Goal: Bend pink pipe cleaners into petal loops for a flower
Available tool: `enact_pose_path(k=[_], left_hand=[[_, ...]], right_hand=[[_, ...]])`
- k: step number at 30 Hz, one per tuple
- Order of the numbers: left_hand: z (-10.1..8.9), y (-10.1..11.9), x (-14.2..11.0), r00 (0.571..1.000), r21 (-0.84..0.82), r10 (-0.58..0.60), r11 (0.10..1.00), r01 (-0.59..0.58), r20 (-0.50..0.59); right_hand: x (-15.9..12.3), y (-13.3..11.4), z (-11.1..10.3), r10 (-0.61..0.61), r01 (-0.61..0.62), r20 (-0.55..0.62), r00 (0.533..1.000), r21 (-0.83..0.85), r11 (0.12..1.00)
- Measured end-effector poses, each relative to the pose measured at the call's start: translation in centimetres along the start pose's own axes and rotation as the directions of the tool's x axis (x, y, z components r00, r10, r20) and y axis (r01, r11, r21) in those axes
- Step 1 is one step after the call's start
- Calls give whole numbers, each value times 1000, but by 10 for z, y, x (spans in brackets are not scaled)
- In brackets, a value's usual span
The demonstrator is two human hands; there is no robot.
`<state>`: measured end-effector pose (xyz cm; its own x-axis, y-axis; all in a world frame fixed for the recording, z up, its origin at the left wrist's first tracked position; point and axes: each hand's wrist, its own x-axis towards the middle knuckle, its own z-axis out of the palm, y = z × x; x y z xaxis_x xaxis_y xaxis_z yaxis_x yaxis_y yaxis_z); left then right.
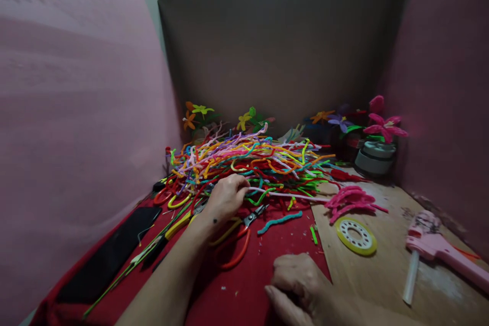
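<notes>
My left hand [228, 197] reaches to the front of a heap of many-coloured pipe cleaners [260, 155]. Its finger and thumb are pinched on a pale pink pipe cleaner [290, 195], which stretches right toward a bunch of hot-pink pipe cleaners [353, 201]. Under my left wrist lie scissors [248, 221] with red and yellow handles. My right hand [300, 285] rests low on the red cloth [237, 295], its fingers curled in and nothing visible in them. A short turquoise pipe cleaner [279, 221] lies between my hands.
On the wooden board at right are a yellow-rimmed tape roll [340, 234] and a pink glue gun [428, 242]. A dark phone-like slab [110, 254] and green stems [114, 285] lie left. Pipe-cleaner flowers, one a pink flower [385, 127], stand behind. Pink walls [84, 112] flank the space.
</notes>
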<state>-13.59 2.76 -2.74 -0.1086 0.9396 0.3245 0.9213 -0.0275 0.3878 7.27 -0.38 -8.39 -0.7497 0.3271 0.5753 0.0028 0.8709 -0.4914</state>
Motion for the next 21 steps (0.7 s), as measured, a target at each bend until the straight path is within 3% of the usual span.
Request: enact_pose_path(k=[2, 5, 10, 15, 19, 21], left_hand=[[-9, -1, -2, 998, 8, -47, 999, 48, -40], [-28, -3, -5, 989, -48, -145, 988, 144, -12], [-60, -9, -10, 968, -347, -249, 908, 232, -4], [-71, -21, -13, 899, -668, -418, 708, 230, -134], [-70, -25, -8, 805, -880, -548, 469, 70, -228], [-67, -21, -5, 795, -928, -567, 372, 12, -217]], right_hand=[[0, 1, 1, -11, 11, -8, 1000, -7, 1000], [-1, 1, 3, -1, 0, -22, 1000, -19, 1000], [0, 4, 4, -15, 15, -15, 1000, 7, 1000], [3, 6, 5, 4, -4, -4, 1000, 22, 1000], [5, 5, 4, 18, -18, 4, 1000, 37, 999], [6, 2, 2, 46, -46, 10, 999, 70, 996]])
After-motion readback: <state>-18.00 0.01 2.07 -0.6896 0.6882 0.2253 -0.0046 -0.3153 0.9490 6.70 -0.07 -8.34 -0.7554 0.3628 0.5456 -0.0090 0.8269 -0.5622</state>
